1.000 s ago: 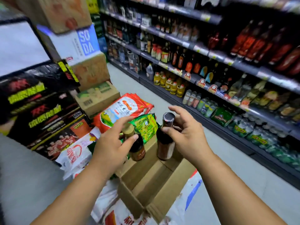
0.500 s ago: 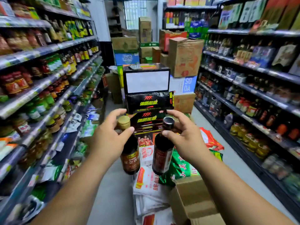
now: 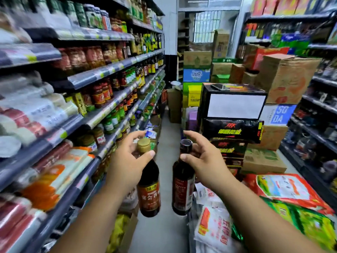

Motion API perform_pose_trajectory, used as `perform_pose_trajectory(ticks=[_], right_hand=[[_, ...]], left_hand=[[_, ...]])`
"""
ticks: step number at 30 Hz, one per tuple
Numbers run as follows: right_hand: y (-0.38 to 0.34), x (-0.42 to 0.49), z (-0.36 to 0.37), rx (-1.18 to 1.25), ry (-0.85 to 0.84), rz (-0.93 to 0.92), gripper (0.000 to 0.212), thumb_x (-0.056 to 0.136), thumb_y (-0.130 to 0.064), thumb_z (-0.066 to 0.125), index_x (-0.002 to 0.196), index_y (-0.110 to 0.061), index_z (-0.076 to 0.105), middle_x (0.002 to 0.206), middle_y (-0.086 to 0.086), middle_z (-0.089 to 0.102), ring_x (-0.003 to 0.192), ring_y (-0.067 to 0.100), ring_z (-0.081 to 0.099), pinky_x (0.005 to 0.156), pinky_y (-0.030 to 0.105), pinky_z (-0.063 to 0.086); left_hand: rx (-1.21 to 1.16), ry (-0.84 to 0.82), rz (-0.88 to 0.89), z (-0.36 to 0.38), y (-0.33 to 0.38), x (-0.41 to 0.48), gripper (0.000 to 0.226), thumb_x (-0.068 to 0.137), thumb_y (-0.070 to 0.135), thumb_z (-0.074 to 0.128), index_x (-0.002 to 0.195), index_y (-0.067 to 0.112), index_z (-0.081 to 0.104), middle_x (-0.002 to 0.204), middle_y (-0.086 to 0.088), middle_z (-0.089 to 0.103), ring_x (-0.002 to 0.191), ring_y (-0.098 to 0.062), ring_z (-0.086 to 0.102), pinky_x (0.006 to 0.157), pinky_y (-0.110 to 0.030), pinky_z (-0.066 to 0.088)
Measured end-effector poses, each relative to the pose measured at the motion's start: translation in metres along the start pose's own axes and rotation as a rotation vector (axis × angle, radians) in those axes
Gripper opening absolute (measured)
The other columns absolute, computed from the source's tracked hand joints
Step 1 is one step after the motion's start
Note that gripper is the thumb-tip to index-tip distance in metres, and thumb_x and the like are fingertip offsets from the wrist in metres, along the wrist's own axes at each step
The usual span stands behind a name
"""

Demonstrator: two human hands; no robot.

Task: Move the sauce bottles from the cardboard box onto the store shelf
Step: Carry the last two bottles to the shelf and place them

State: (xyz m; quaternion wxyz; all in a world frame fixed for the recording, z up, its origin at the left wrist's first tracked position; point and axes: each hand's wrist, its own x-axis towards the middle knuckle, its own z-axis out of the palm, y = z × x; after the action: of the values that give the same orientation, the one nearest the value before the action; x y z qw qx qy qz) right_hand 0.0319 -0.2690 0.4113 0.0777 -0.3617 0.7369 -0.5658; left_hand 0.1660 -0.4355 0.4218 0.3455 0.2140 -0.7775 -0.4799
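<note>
My left hand [image 3: 127, 161] grips the neck of a dark sauce bottle with a gold cap [image 3: 149, 189] and an orange-red label. My right hand [image 3: 204, 163] holds a second dark sauce bottle with a dark red cap [image 3: 182, 189] by its neck. Both bottles hang upright, side by side and apart, over the aisle floor. The store shelf [image 3: 102, 115] full of jars and bottles runs along the left. The cardboard box is out of view.
Stacked black cases [image 3: 233, 114] and cardboard cartons [image 3: 284, 79] block the aisle ahead and to the right. Bags of goods [image 3: 291, 190] lie on the floor at lower right. A second shelf unit [image 3: 319, 106] lines the right side. A narrow strip of floor [image 3: 169, 136] runs between.
The view has swung left from the box and the right-hand shelves toward the left shelving. Both bottles were lifted out of the box and stay in my hands.
</note>
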Motion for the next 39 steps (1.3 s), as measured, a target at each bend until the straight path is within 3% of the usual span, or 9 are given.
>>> perform_pose_trajectory(ticks=[3, 6, 7, 9, 11, 17, 25, 32, 39], right_hand=[[-0.008, 0.041, 0.04, -0.035, 0.016, -0.035, 0.069, 0.088, -0.009, 0.074, 0.123, -0.063, 0.05, 0.108, -0.023, 0.066, 0.101, -0.004, 0.067, 0.088, 0.025, 0.057], [-0.015, 0.071, 0.061, -0.02, 0.038, -0.035, 0.064, 0.089, -0.004, 0.073, 0.13, -0.049, 0.052, 0.101, -0.034, 0.059, 0.095, -0.028, 0.055, 0.077, 0.003, 0.046], [-0.017, 0.08, 0.067, -0.026, 0.055, -0.031, 0.064, 0.088, -0.005, 0.074, 0.132, -0.047, 0.054, 0.101, -0.032, 0.061, 0.096, -0.023, 0.058, 0.079, 0.006, 0.048], [-0.017, 0.1, 0.076, -0.05, 0.096, -0.025, 0.064, 0.087, -0.011, 0.075, 0.129, -0.054, 0.053, 0.108, -0.02, 0.067, 0.103, -0.001, 0.066, 0.09, 0.028, 0.057], [-0.018, 0.117, 0.082, -0.075, 0.109, -0.027, 0.066, 0.087, -0.014, 0.075, 0.13, -0.057, 0.049, 0.12, -0.008, 0.068, 0.113, 0.01, 0.063, 0.099, 0.043, 0.054], [-0.017, 0.167, 0.092, -0.108, 0.087, -0.017, 0.068, 0.087, -0.017, 0.075, 0.135, -0.055, 0.047, 0.133, 0.001, 0.065, 0.13, 0.012, 0.056, 0.104, 0.046, 0.052], [0.023, 0.261, 0.099, -0.158, 0.072, -0.018, 0.067, 0.089, -0.017, 0.074, 0.137, -0.055, 0.046, 0.136, 0.001, 0.064, 0.133, 0.014, 0.053, 0.103, 0.043, 0.052], [0.097, 0.414, 0.089, -0.134, 0.06, -0.029, 0.073, 0.086, -0.016, 0.077, 0.139, -0.055, 0.045, 0.13, -0.013, 0.064, 0.122, 0.007, 0.059, 0.103, 0.042, 0.052], [0.148, 0.606, 0.066, -0.179, 0.02, -0.053, 0.068, 0.09, -0.018, 0.073, 0.142, -0.052, 0.044, 0.144, -0.01, 0.058, 0.127, 0.008, 0.053, 0.105, 0.041, 0.051]], left_hand=[[-0.003, -0.036, 0.005, -0.018, -0.018, 0.043, 0.049, 0.081, 0.01, 0.078, 0.117, 0.038, 0.059, 0.107, 0.02, 0.067, 0.092, 0.008, 0.064, 0.082, -0.021, 0.052], [0.015, -0.062, 0.028, -0.033, -0.027, 0.081, 0.049, 0.081, 0.009, 0.078, 0.119, 0.034, 0.06, 0.109, 0.016, 0.068, 0.092, 0.006, 0.065, 0.081, -0.019, 0.053], [0.026, -0.067, 0.038, -0.039, -0.03, 0.092, 0.049, 0.081, 0.009, 0.077, 0.118, 0.034, 0.06, 0.11, 0.015, 0.069, 0.093, 0.004, 0.066, 0.083, -0.021, 0.053], [0.037, -0.067, 0.06, -0.049, -0.035, 0.112, 0.049, 0.081, 0.009, 0.077, 0.118, 0.038, 0.059, 0.113, 0.014, 0.068, 0.098, 0.002, 0.065, 0.087, -0.026, 0.054], [0.06, -0.061, 0.081, -0.057, -0.038, 0.128, 0.05, 0.082, 0.012, 0.077, 0.121, 0.039, 0.059, 0.115, 0.013, 0.068, 0.101, 0.002, 0.064, 0.089, -0.025, 0.053], [0.159, -0.047, 0.102, -0.069, -0.057, 0.177, 0.051, 0.081, 0.021, 0.077, 0.116, 0.051, 0.054, 0.106, 0.017, 0.07, 0.093, 0.0, 0.066, 0.089, -0.038, 0.056], [0.194, -0.054, 0.075, -0.034, -0.105, 0.277, 0.054, 0.079, 0.027, 0.077, 0.12, 0.052, 0.052, 0.102, 0.019, 0.07, 0.092, -0.01, 0.067, 0.084, -0.042, 0.057], [0.187, -0.026, 0.079, 0.035, -0.156, 0.424, 0.051, 0.079, 0.027, 0.077, 0.117, 0.053, 0.055, 0.102, 0.02, 0.068, 0.093, -0.013, 0.066, 0.083, -0.044, 0.056], [0.289, 0.035, 0.038, 0.107, -0.185, 0.597, 0.05, 0.081, 0.029, 0.077, 0.122, 0.048, 0.057, 0.089, 0.013, 0.067, 0.08, -0.017, 0.064, 0.072, -0.038, 0.055]])
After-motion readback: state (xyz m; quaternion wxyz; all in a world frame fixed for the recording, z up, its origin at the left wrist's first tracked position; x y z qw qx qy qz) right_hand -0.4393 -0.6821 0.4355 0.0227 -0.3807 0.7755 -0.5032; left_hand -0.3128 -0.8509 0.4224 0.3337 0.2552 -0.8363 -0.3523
